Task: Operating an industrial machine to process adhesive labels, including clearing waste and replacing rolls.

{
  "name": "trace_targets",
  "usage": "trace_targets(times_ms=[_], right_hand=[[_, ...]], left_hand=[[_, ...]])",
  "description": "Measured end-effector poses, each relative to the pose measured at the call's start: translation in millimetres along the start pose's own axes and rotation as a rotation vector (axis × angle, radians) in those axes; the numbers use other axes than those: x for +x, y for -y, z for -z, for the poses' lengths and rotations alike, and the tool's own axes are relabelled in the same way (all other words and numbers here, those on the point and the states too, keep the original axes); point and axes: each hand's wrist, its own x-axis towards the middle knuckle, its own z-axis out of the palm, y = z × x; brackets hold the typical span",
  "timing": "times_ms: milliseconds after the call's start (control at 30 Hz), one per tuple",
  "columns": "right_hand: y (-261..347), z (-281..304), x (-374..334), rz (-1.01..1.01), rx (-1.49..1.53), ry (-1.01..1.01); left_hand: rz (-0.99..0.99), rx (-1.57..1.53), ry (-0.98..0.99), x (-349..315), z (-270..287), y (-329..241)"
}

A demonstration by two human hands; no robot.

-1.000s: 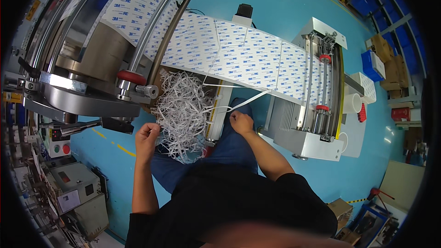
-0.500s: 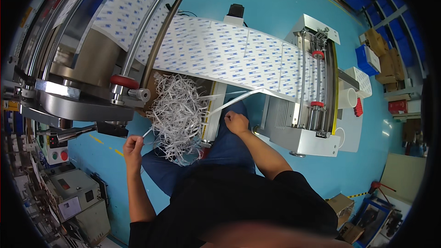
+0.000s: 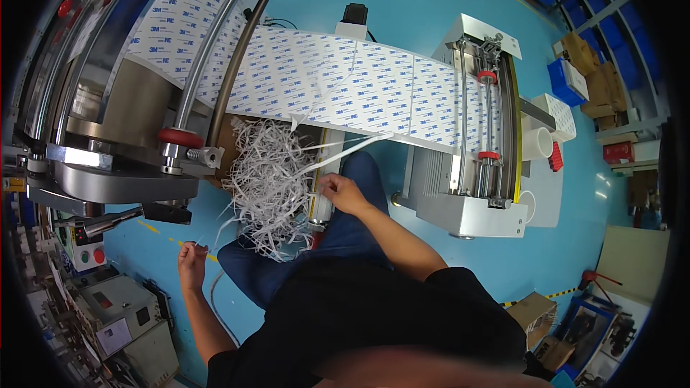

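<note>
A broad white web of paper-like sheet with blue print (image 3: 338,82) runs between rollers on both sides. A narrow white waste strip (image 3: 352,149) slopes from its near edge down to a heaped tangle of white strips (image 3: 269,194). My left hand (image 3: 192,266) is at the lower left of the heap, its fingers pinched on the end of a thin strip that trails from the tangle. My right hand (image 3: 341,194) hovers beside the heap's right side, just below the sloping strip, with fingers curled; whatever is between them is hidden.
A metal roller machine (image 3: 115,165) stands close on the left, a boxy roller unit (image 3: 471,208) on the right. My legs (image 3: 352,237) are beneath the web's near edge. Grey control equipment (image 3: 129,309) is at lower left; shelves with boxes (image 3: 589,65) line the right.
My left hand has moved down and slightly left, away from the heap. My right hand has shifted left toward the tangle. The web and machines appear slightly further left in view.
</note>
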Motion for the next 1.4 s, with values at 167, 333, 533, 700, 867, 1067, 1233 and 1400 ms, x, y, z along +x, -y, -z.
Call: trace_targets(times_ms=[167,333,533,700,867,1067,1233,1400], right_hand=[[38,-4,3,0.055,0.529,0.194],[81,1,18,0.037,0.809,0.265],[101,12,33,0.159,1.321,0.31],[122,10,37,0.139,1.371,0.405],[115,-3,39,0.079,1.37,0.339],[131,-26,43,0.011,1.341,0.164],[172,-77,55,0.025,1.339,0.118],[189,-123,77,-0.004,1.268,0.157]], left_hand=[[0.121,-0.049,0.057,-2,-4,9],[0.184,0.033,0.045,-6,-1,9],[0.166,0.104,0.081,-21,0,3],[0.222,0.199,0.105,-23,-2,2],[0.215,0.134,0.106,-21,2,-2],[0.061,0.138,-0.094,-8,28,-36],[-0.279,0.862,-1.227,49,200,-142],[-0.632,0.88,-1.082,92,322,-218]])
